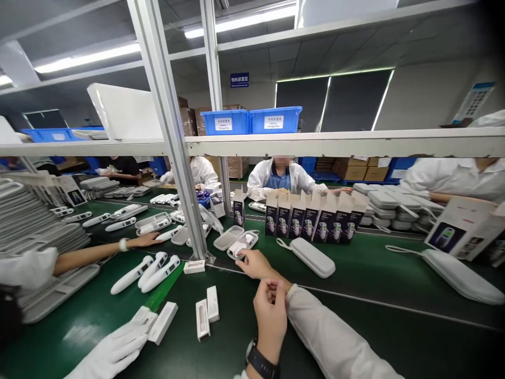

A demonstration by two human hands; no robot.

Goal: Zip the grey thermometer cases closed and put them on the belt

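Observation:
My right hand [255,263] reaches forward over the green belt [355,273], its fingertips touching the near edge of an open grey case [241,243] with a white device inside. It holds nothing. My left hand [270,315], with a dark watch on the wrist, is curled around my right wrist and pinches the white sleeve cuff [294,297]. Two small white boxes [208,311] lie on the belt just left of my hands. A closed grey zip case [312,256] lies to the right.
A row of dark printed cartons [315,221] stands behind the case. A metal frame post [185,173] rises to the left. A co-worker's gloved hand [114,350] holds small white boxes at the bottom left; another co-worker's bare arm [98,252] reaches in near white thermometers [145,272]. People in white coats sit opposite.

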